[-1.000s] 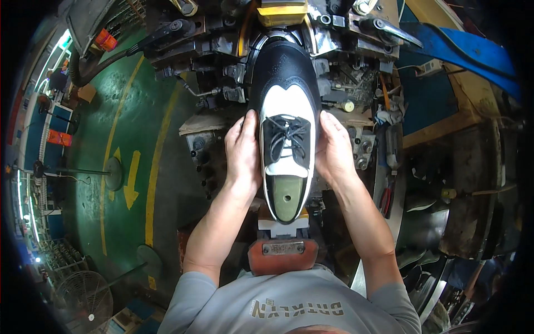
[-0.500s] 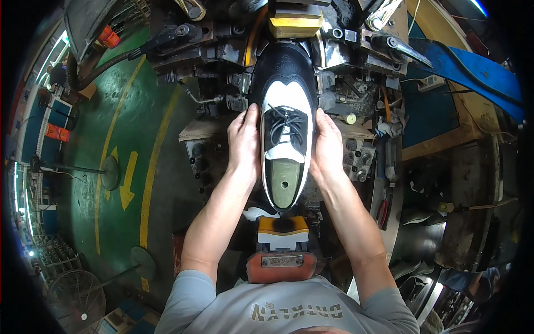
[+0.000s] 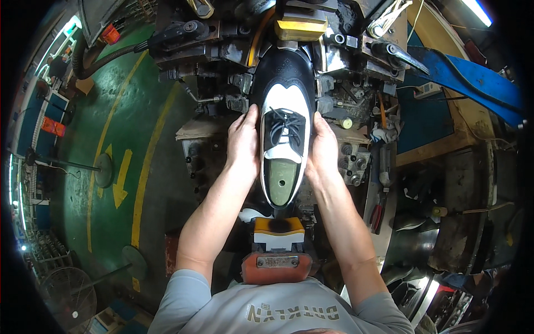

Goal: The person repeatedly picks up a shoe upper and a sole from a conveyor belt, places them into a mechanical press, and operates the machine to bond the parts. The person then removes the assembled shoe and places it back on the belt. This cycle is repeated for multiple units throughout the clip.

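At left are a caged fan (image 3: pixel 68 296) and a green floor (image 3: pixel 140 106) painted with 2 yellow arrows (image 3: pixel 122 177).

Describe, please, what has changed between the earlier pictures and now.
The shoe has moved forward, toward the yellow block at its toe end, uncovering the yellow-topped pad that its heel partly hid. The left hand and the right hand went with it. Neither let go: they still hold its sides, and the laces remain tied.
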The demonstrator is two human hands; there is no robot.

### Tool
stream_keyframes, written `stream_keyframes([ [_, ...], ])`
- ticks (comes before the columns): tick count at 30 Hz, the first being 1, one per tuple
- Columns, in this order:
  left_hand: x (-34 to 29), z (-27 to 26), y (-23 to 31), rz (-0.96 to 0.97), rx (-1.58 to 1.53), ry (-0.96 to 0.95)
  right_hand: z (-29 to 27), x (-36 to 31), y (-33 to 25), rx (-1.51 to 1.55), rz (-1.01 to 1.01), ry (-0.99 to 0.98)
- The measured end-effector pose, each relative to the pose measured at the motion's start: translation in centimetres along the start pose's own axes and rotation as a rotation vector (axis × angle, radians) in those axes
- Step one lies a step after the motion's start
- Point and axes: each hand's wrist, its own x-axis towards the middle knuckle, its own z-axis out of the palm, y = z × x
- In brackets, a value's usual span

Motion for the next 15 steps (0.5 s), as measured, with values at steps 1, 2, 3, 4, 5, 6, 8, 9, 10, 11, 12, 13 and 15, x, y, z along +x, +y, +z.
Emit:
stream_keyframes([
  [1,0.1,0.1,-0.1,-0.021,-0.028,0.027,-0.2,0.4,0.4,-0.014,-0.010,0.011],
  [2,0.4,0.0,0.0,-0.020,-0.046,0.011,-0.1,0.5,0.7,-0.048,-0.032,0.033],
  [3,0.4,0.0,0.1,-0.030,-0.038,0.038,0.0,0.6,0.8,-0.081,-0.054,0.054],
  [4,0.1,0.1,0.3,-0.048,-0.050,0.033,-0.2,0.6,0.8,-0.071,-0.024,0.059],
  [5,-0.2,0.3,0.6,-0.060,-0.060,0.029,-0.4,0.6,0.9,0.011,0.027,0.052],
  [6,-0.6,0.6,0.9,-0.071,-0.049,0.060,-0.8,0.8,0.8,0.046,0.061,0.030],
  [8,-0.2,0.6,0.7,-0.055,-0.033,0.071,-1.4,1.3,0.7,0.073,0.090,0.008],
  [9,0.0,0.5,0.6,-0.048,-0.022,0.079,-1.5,1.5,0.8,0.065,0.085,0.006],
  [10,0.0,0.3,0.4,-0.049,-0.034,0.077,-1.5,1.6,0.8,0.057,0.080,0.005],
  [11,0.0,0.2,0.1,-0.053,-0.049,0.073,-1.5,1.6,0.8,0.068,0.081,0.003],
  [12,0.2,0.2,0.0,-0.062,-0.060,0.072,-1.4,1.4,0.7,0.078,0.082,0.002],
  [13,0.4,0.2,0.0,-0.071,-0.070,0.072,-1.2,1.4,0.6,0.088,0.083,0.001],
  [15,0.5,-0.6,-0.3,-0.046,-0.060,0.039,-1.0,1.4,0.8,0.085,0.060,-0.005],
])
